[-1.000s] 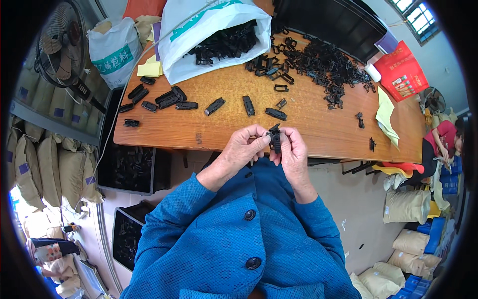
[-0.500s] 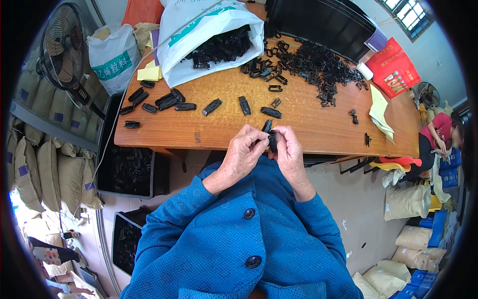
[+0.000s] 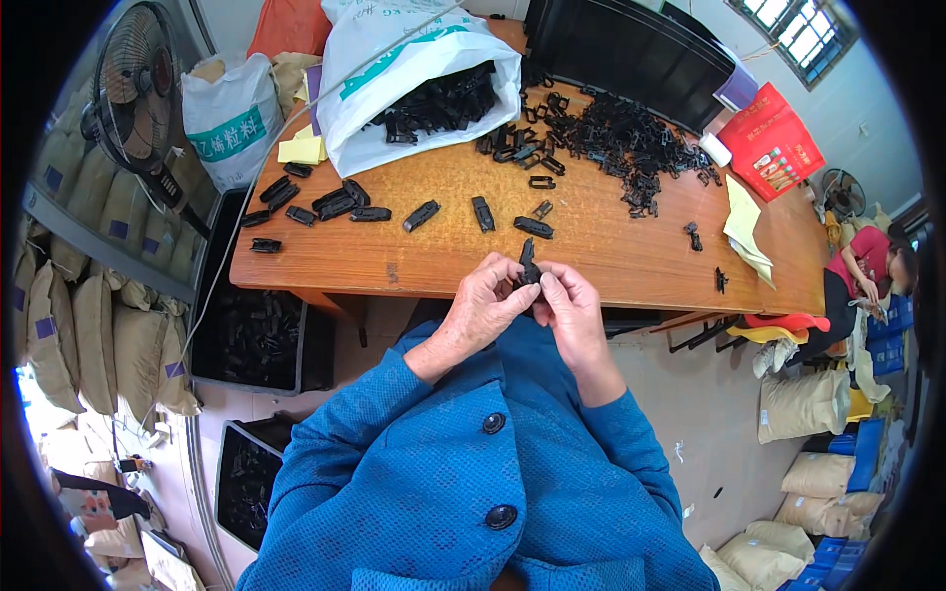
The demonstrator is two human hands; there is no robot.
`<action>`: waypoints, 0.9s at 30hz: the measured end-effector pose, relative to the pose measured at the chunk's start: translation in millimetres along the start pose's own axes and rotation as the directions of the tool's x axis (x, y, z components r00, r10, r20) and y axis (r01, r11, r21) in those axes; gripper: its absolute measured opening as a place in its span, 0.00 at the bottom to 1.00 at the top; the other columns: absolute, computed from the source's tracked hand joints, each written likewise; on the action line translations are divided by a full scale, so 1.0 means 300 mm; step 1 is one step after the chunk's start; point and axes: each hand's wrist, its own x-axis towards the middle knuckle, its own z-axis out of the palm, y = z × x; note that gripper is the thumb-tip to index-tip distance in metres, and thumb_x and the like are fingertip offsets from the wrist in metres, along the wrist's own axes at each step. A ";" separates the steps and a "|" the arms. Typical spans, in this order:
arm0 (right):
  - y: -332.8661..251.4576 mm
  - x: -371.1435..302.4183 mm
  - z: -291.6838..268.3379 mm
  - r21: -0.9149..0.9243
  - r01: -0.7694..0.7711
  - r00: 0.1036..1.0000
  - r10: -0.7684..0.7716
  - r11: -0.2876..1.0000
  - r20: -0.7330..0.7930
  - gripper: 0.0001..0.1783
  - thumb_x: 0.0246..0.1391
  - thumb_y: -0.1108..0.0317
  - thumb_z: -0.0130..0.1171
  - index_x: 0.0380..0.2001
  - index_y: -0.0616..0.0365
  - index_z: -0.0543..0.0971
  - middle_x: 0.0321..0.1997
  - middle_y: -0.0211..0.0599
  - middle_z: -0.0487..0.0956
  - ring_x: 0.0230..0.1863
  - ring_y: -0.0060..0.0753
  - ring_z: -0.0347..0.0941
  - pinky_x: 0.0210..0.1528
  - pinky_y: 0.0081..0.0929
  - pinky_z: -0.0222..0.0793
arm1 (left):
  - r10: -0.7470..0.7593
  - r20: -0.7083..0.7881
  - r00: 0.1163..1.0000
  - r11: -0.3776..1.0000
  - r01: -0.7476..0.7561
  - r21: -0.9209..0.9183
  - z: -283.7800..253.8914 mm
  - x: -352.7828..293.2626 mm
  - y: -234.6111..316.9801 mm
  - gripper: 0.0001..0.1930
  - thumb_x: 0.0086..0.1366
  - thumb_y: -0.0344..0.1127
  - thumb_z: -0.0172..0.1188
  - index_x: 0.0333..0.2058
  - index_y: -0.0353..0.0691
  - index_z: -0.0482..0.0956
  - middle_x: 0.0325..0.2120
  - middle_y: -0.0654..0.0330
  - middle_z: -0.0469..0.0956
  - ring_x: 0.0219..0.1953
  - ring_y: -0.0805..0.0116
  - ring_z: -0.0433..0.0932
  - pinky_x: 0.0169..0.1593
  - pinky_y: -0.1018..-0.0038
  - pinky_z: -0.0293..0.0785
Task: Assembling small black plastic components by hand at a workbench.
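Just over the table's near edge, both hands pinch a small black plastic part point(image 3: 529, 264), whose narrow end points away from me. My left hand point(image 3: 485, 303) grips its left side between thumb and fingertips. My right hand point(image 3: 574, 313) is closed at its lower right, thumb and forefinger against it; the fingers cover its near end. Beyond my fingers lie similar oblong black parts point(image 3: 533, 228), strung out in a loose row toward the left. A heap of small black frame-like pieces point(image 3: 631, 143) spreads at the back right.
On the wooden table point(image 3: 434, 261) stands an open white sack point(image 3: 345, 118) of black parts. A dark monitor point(image 3: 621, 59), a red box point(image 3: 771, 141) and yellow paper point(image 3: 746, 231) occupy its far and right sides. Black bins point(image 3: 313, 345) sit below left; another person point(image 3: 867, 271) sits at right.
The black part has turned in my fingers and now shows a slim, upright end. My right hand has shifted slightly lower around it. The pieces on the table stay put.
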 end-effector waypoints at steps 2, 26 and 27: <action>-0.011 -0.004 -0.016 0.122 -0.117 0.993 0.112 0.986 0.044 0.10 0.61 0.69 0.54 0.43 0.61 0.75 0.29 0.27 0.75 0.25 0.16 0.67 0.25 0.13 0.64 | 0.004 0.011 1.000 0.994 -0.002 -0.105 -0.010 -0.003 -0.002 0.06 0.62 0.30 0.61 0.32 0.35 0.74 0.32 0.66 0.66 0.29 0.82 0.69 0.32 0.83 0.68; -0.100 0.254 -0.042 -0.596 0.080 0.948 0.124 0.799 0.294 0.09 0.53 0.78 0.60 0.39 0.63 0.77 0.30 0.26 0.77 0.26 0.12 0.68 0.28 0.12 0.66 | -0.375 0.289 0.881 0.558 0.464 -0.688 -0.211 0.108 -0.032 0.19 0.66 0.32 0.52 0.55 0.33 0.70 0.34 0.61 0.76 0.27 0.73 0.72 0.28 0.81 0.66; -0.097 0.261 -0.047 -0.594 0.064 0.950 0.133 0.802 0.283 0.09 0.53 0.78 0.60 0.39 0.63 0.77 0.30 0.26 0.77 0.26 0.12 0.68 0.28 0.12 0.66 | -0.386 0.297 0.873 0.549 0.477 -0.687 -0.212 0.117 -0.039 0.19 0.66 0.32 0.52 0.55 0.33 0.70 0.34 0.61 0.76 0.27 0.73 0.72 0.28 0.81 0.66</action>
